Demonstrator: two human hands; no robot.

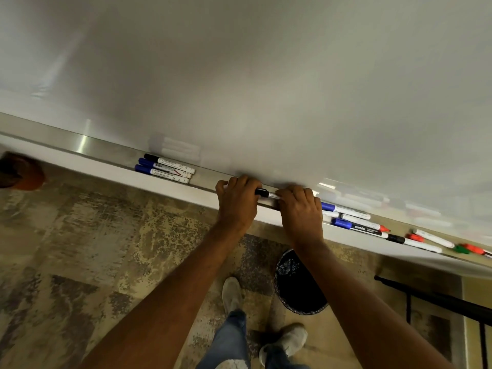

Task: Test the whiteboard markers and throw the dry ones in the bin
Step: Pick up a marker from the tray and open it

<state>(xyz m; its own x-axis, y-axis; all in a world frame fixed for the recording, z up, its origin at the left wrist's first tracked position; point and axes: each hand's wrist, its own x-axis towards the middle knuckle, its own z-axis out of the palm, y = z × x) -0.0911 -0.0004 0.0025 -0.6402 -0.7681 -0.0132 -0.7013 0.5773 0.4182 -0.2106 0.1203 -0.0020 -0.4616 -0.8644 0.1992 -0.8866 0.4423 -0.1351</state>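
Head view, left hand (237, 202) gripped black cap, right hand (302, 209) gripped white barrel of one black whiteboard marker (266, 193) over tray (186, 191), black-lined bin (298, 283) below right wrist

a worn, mottled floor (93, 249) in tan and dark patches fills the lower half. black metal furniture legs (439, 299) stand at the right edge (what they belong to is unclear). a blurred reddish-brown object (21, 171) sits far left.
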